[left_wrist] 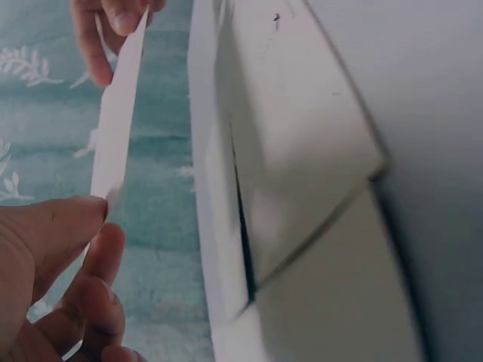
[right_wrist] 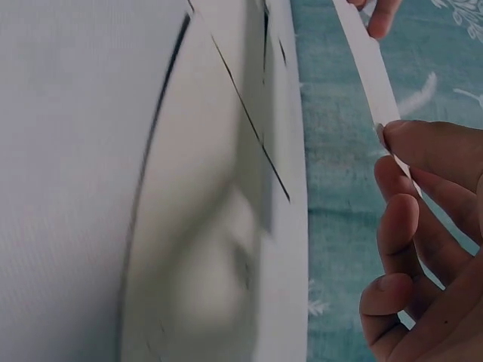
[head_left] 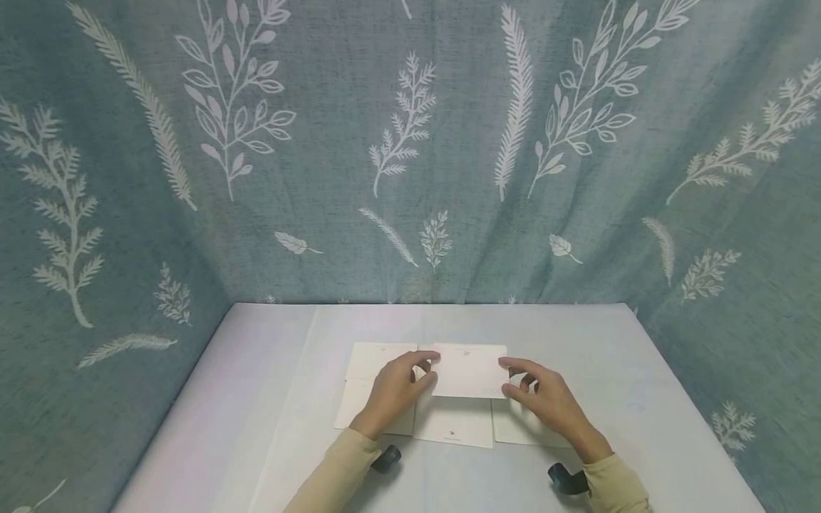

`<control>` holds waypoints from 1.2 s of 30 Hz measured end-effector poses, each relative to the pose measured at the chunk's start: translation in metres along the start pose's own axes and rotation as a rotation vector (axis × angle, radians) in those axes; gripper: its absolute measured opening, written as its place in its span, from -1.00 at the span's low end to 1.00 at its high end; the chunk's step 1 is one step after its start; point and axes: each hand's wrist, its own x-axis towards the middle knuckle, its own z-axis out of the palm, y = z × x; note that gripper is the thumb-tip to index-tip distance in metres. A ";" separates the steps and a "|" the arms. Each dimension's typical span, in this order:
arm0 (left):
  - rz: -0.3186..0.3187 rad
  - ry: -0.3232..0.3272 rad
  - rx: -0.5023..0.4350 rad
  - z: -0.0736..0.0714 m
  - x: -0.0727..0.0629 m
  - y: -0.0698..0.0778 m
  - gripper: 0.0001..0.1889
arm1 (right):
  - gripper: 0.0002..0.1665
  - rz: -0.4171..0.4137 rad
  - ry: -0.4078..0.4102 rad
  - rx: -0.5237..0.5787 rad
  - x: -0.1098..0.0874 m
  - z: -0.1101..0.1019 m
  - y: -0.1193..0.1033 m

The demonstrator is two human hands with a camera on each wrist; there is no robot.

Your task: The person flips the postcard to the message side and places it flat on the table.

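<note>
A white rectangular card (head_left: 470,374) with a small printed mark near its upper edge is held up off the table by both hands. My left hand (head_left: 396,385) pinches its left edge between thumb and fingers, and my right hand (head_left: 548,399) pinches the right edge. In the left wrist view the card (left_wrist: 119,128) appears nearly edge-on, apart from the sheets below. Underneath lie several cream cards: a front middle card (head_left: 452,424) with a small dark mark, a front left card (head_left: 365,410), a back left card (head_left: 372,360) and a front right card (head_left: 526,427), partly covered by the right hand.
The cards lie on a white-covered table (head_left: 288,399). Green-blue curtains (head_left: 449,149) with white leaf patterns surround its back and sides. Dark wrist-worn devices show at the left cuff (head_left: 387,459) and the right cuff (head_left: 567,479).
</note>
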 end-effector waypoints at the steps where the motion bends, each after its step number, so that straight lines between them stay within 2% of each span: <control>1: 0.001 -0.005 -0.001 0.001 0.003 0.001 -0.65 | -0.45 -0.001 0.000 -0.006 0.000 -0.003 0.001; 8: 0.052 -0.056 -0.031 0.009 0.019 0.010 -0.65 | -0.44 -0.002 0.006 -0.068 -0.002 -0.021 0.010; 17: 0.139 -0.103 0.007 0.023 0.042 0.016 -0.64 | -0.45 -0.035 0.053 -0.125 -0.005 -0.038 0.017; 29: 0.147 -0.171 0.058 0.043 0.067 0.025 -0.60 | -0.43 0.009 0.068 -0.198 -0.001 -0.057 0.035; 36: 0.117 -0.209 0.015 0.054 0.075 0.030 -0.55 | -0.43 0.042 0.055 -0.195 -0.003 -0.063 0.052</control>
